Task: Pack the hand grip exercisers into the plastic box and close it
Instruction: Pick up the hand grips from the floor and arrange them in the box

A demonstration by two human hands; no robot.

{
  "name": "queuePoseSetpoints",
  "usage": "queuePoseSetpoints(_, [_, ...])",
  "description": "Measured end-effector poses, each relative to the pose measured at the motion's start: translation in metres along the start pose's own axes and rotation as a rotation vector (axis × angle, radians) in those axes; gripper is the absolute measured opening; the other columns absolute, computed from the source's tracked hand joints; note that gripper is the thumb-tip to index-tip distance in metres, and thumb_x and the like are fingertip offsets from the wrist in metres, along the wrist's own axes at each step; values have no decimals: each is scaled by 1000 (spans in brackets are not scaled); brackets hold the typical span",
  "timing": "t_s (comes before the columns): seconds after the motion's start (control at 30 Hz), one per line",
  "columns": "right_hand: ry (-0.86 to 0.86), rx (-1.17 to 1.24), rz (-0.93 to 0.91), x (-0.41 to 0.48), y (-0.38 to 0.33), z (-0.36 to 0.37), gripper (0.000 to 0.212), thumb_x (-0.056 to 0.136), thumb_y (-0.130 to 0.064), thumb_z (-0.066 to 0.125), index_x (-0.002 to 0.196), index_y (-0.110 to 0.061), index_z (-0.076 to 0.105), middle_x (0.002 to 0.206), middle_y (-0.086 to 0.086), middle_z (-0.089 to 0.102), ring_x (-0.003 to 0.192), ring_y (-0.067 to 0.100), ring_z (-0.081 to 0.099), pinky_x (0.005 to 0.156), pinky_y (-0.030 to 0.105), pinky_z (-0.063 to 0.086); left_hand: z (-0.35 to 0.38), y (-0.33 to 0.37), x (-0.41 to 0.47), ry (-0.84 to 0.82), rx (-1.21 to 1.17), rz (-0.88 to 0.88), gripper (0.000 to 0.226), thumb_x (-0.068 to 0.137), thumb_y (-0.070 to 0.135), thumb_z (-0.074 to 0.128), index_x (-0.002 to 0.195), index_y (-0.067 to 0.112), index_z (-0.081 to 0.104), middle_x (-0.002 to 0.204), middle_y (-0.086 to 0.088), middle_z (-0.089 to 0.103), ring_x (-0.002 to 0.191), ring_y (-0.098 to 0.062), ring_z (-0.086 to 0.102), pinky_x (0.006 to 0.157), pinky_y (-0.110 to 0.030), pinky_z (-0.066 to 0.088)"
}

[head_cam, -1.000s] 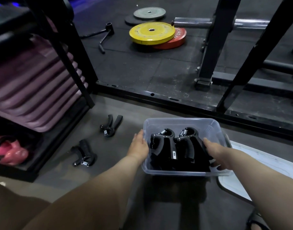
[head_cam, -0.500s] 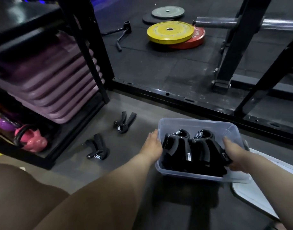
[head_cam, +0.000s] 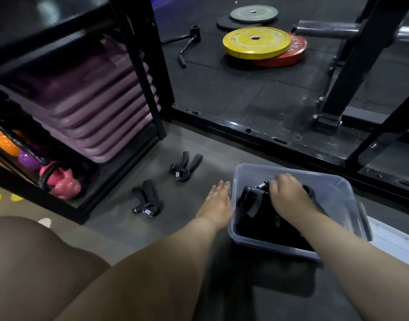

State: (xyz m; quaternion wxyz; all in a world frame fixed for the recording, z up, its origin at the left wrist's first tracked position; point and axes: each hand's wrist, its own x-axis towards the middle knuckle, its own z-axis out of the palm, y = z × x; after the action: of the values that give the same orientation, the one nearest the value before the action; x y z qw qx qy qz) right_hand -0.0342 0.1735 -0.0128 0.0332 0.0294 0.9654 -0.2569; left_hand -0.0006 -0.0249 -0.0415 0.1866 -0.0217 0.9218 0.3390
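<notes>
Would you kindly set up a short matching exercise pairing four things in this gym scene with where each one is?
Things:
1. left hand
2. right hand
3. yellow plate
4. pink kettlebell

Places:
A. on the rack's bottom shelf
B. inside the plastic box, on the exercisers
C. overlapping a red plate
D. outside the box's left wall

Pairs: 1-D, 2-B, 3-C, 4-A

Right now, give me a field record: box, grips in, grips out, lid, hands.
box: clear plastic box on the floor, open
grips in: black grips inside, count unclear
grips out: near grip and far grip on the floor, left of the box
lid: white lid on the floor, right of the box
left hand: open, flat beside the box's left wall
right hand: inside the box, on the grips; grasp unclear
</notes>
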Motion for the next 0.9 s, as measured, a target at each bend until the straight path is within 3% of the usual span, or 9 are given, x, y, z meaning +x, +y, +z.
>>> queuePoseSetpoints(0.1, [-125, -116, -142, -1, -29, 24, 48, 102, -28, 38, 142, -3, 44, 151, 15, 38, 143, 29, 31, 117, 37, 21, -1, -9, -3, -35, 57, 23, 56, 104, 24, 22, 157, 29, 6, 163, 16, 0, 150, -6, -5, 122, -28, 1])
queuePoseSetpoints(0.17, [-171, -166, -233, -2, -47, 36, 53, 103, -29, 35, 151, -6, 30, 160, 11, 23, 149, 23, 17, 121, 33, 11, 1, -13, -4, -44, 61, 33, 59, 102, 23, 24, 157, 30, 5, 163, 16, 1, 150, -7, -3, 123, -31, 4])
queuePoseSetpoints(0.43, [-253, -318, -289, 2, -82, 70, 57, 104, -31, 19, 156, -9, 10, 164, 5, -3, 151, 19, -9, 122, 36, -3, -4, -23, -7, -94, 105, 53, 70, 100, 24, 40, 158, 21, 1, 164, 4, 11, 151, -13, 9, 121, -27, 9])
queuePoseSetpoints(0.53, [-264, -343, -276, 6, -87, 76, 58, 105, -32, 16, 156, -6, 7, 164, 7, -5, 150, 21, -14, 122, 37, -5, -3, -40, -7, -116, 36, -61, 70, 101, 37, 34, 157, 22, -6, 164, 2, 14, 149, -17, 19, 120, -31, 16])
queuePoseSetpoints(0.7, [-208, -433, -263, 3, -87, 86, 58, 103, -25, 17, 154, 0, 6, 163, 14, -5, 149, 27, -18, 121, 41, -9, -8, -78, 0, -129, 130, -279, 65, 102, 46, 23, 156, 12, 11, 159, -15, 26, 145, -30, 28, 118, -40, 23])
queuePoseSetpoints(0.9, [-211, -477, -233, 4, -94, 93, 61, 100, -22, 22, 153, 4, 6, 162, 20, -5, 147, 36, -21, 119, 47, -13, -55, -80, 33, -94, 299, -313, 66, 101, 35, 32, 156, 10, 4, 145, -23, 45, 130, -39, 46, 108, -41, 34])
